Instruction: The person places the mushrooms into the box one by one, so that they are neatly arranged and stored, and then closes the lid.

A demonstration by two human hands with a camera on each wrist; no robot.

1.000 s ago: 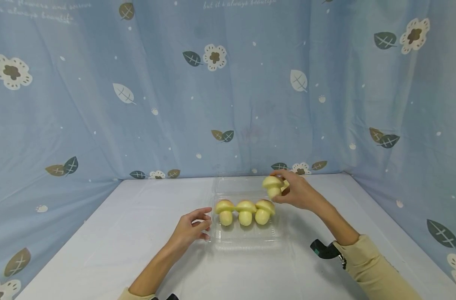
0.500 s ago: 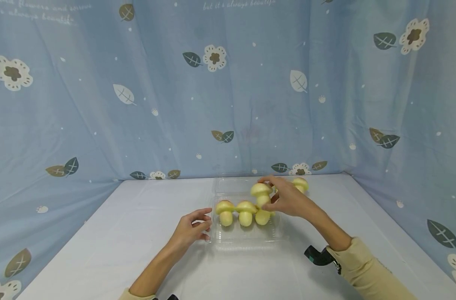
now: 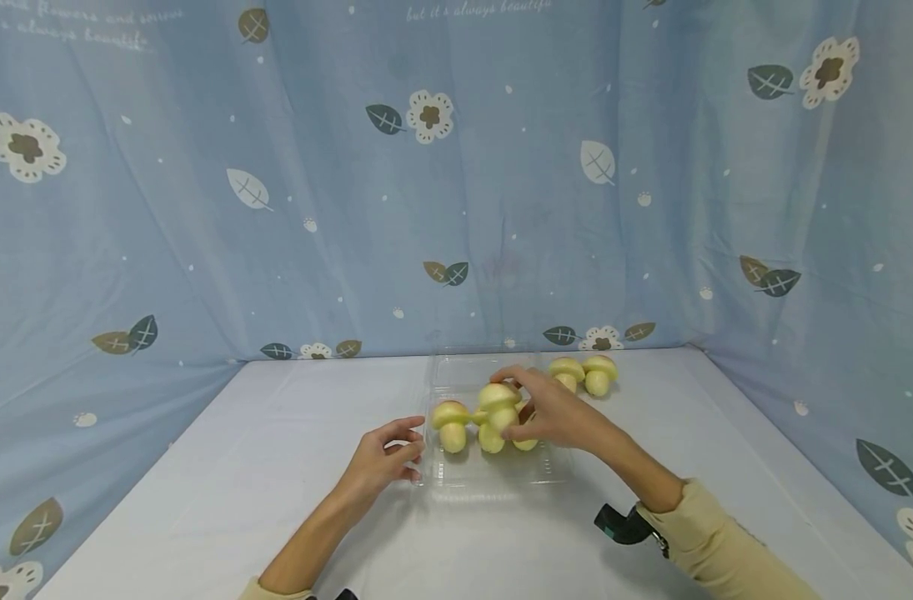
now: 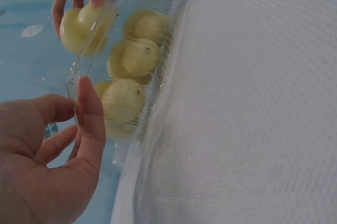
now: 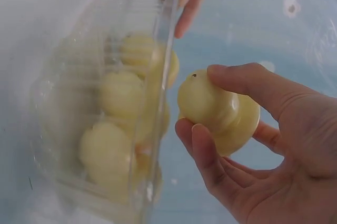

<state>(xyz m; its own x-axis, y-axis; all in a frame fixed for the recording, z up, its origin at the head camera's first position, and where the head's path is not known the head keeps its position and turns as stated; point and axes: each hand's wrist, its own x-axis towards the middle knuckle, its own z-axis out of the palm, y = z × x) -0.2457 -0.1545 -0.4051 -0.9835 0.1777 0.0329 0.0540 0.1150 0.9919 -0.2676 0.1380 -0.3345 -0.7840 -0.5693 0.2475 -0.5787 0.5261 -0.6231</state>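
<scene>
My right hand grips a pale yellow toy mushroom above the clear plastic box. In the right wrist view, the thumb and fingers wrap the stem and cap of this mushroom. Three similar mushrooms stand in a row inside the box, the left one in plain sight and the other two partly covered by the held one and my hand. At the box's left side, my left hand pinches the rim between thumb and fingers, as the left wrist view shows with the hand close up.
Two more mushrooms, one beside another, stand on the white table behind my right hand. The box's clear lid lies folded back behind it. A blue patterned curtain closes off the back and sides.
My right hand has carried the mushroom left and toward me, from the box's back right to above the row. The two mushrooms behind have come into view. My left hand has stayed put.
</scene>
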